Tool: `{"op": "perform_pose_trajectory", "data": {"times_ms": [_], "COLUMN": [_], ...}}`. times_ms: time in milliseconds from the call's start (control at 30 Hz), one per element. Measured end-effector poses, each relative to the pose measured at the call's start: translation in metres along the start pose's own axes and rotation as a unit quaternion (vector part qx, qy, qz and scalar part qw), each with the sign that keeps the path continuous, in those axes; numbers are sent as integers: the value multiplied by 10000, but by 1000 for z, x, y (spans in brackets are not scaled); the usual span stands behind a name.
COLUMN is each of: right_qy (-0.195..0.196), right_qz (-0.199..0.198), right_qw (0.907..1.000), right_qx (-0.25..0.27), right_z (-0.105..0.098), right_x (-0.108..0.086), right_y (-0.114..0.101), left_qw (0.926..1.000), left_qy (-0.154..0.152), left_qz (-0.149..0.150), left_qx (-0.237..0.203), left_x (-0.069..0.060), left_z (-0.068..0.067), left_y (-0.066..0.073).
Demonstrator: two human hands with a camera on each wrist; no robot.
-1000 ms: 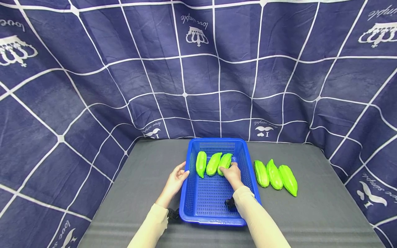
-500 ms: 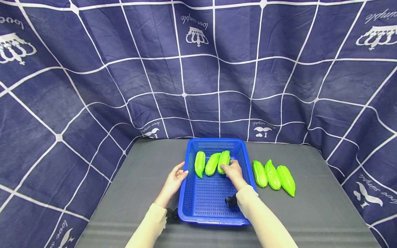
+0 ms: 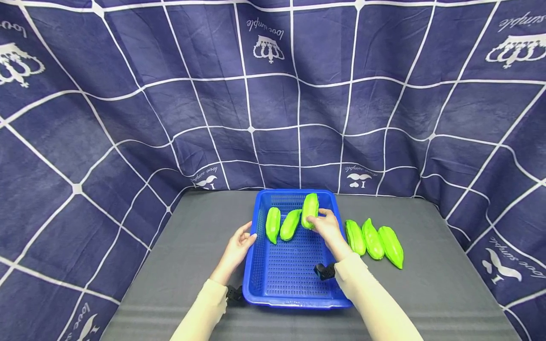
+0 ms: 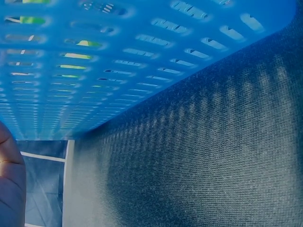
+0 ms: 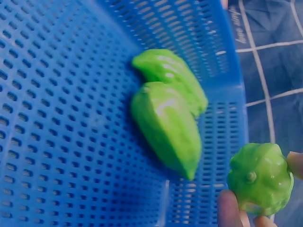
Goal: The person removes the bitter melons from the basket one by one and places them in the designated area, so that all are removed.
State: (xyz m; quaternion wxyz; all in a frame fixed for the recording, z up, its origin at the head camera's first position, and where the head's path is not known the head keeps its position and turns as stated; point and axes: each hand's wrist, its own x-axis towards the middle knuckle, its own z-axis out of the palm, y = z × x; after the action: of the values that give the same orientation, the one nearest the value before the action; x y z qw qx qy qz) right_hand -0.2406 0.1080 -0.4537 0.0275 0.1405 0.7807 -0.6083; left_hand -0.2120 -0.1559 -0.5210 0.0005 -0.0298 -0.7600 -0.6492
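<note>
Right hand (image 3: 330, 226): grasping one green vegetable, with the thumb on its near side and the fingers (image 5: 229, 208) round it.
Held vegetable (image 3: 310, 211): right of centre in the head view, up in the air above the far right part of the basket; at lower right in the right wrist view, ribbed, one end facing the camera.
Left hand (image 3: 237, 245): fingers relaxed and slightly bent, thumb touching the basket's left rim; only a sliver shows at the left edge of the left wrist view.
Blue basket (image 3: 298, 304): lower centre of the head view, perforated, upright on the grey desk (image 3: 204, 222).
Inside the basket: left vegetable (image 3: 273, 225) and middle vegetable (image 3: 290, 225), lying side by side in its upper left part.
Right of the basket: three vegetables (image 3: 373, 240) in a slanting row on the desk.
Sleeves (image 3: 200, 308): cream, entering from the bottom edge.
Backdrop (image 3: 273, 104): navy cloth with white lines, filling the upper frame.
</note>
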Motion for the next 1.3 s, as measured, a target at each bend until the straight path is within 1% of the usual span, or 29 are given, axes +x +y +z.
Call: {"op": "perform_pose_trajectory", "data": {"times_ms": [100, 200, 367, 433, 467, 533, 600, 667, 733, 833, 967, 1033, 1200, 1267, 1300], "right_qy": [-140, -188, -139, -112, -100, -114, -116, -111, -92, -75, -40, -26, 26, 38, 43], "right_qz": [-35, -93, -186, -196, -189, -170, -129, -114, -110, -124, -101, -63, -33, -116, -152], "right_qw": [9998, 9996, 9991, 9991, 9992, 9994, 9995, 9995, 9994, 9993, 9993, 9994, 9998, 9997, 9997], "right_qx": [99, 182, 364, 369, 338, 285, 259, 277, 323, 356, 362, 349, 216, 189, 179], "right_z": [-8, -15, -28, -35, -38, -45, -52, -58, -64, -73, -84, -90, -102, -107, -109], "right_x": [-2, -4, -5, -5, -5, -6, -6, -7, -8, -8, -10, -11, -13, -12, -12], "right_y": [-6, -11, -13, -13, -13, -14, -14, -13, -12, -8, -3, 0, 8, 13, 15], "left_qw": [10000, 10000, 9999, 9998, 9998, 9999, 9999, 10000, 10000, 10000, 10000, 10000, 10000, 9999, 9999], "left_qy": [-1, -34, -125, -154, -155, -123, -88, -46, -31, -14, -22, -34, -88, -95, -81], "left_qz": [-36, -42, -48, 3, -1, -15, 13, -23, 14, -19, -35, -48, -12, -11, -39], "left_qx": [-19, -37, -87, -97, -99, -98, -51, -9, 41, -14, 39, 75, 7, -53, -63], "left_x": [0, 0, -6, -9, -9, -7, -5, -2, -1, 0, -2, -4, -10, -10, -8], "left_z": [-1, -1, -1, -1, -1, -1, -1, 0, 0, 0, 0, 0, -1, -1, -1], "left_y": [0, 2, 18, 24, 24, 19, 12, 4, 1, 0, 1, 4, 21, 22, 20]}}
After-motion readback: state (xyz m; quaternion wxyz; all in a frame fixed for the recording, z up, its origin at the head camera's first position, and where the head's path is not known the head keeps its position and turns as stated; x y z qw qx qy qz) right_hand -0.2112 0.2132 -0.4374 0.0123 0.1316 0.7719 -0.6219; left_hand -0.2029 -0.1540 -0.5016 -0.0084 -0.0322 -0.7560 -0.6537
